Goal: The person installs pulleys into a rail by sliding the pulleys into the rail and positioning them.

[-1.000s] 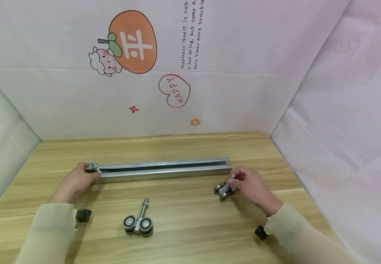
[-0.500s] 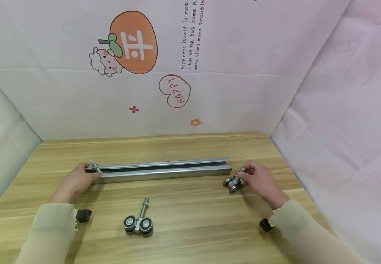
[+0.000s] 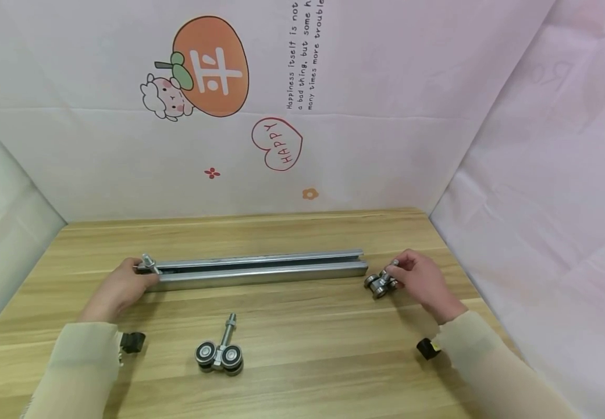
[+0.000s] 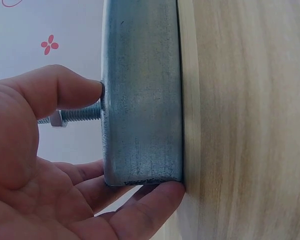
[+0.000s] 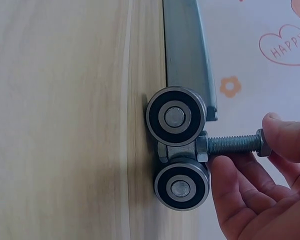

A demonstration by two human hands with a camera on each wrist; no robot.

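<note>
A silver metal rail (image 3: pixel 260 278) with an open slot along its top lies across the wooden table. At its left end my left hand (image 3: pixel 119 290) holds it, thumb on the upper edge and fingers around the end, as the left wrist view shows. A threaded bolt with a nut (image 4: pixel 57 118) sticks up from the slot beside that thumb; what it joins inside is hidden. My right hand (image 3: pixel 424 282) pinches the bolt of a four-wheeled roller trolley (image 5: pixel 176 125), just beyond the rail's right end. Its wheels are low at the table, and the bolt points up.
Another roller trolley (image 3: pixel 219 356) lies on the table (image 3: pixel 302 378) in front of the rail, its bolt pointing toward the back. White printed cloth (image 3: pixel 360 163) stands behind the table and along both sides.
My right hand has carried its trolley right and slightly back, from in front of the rail's right end to beyond it. The left hand and rail have stayed in place.
</note>
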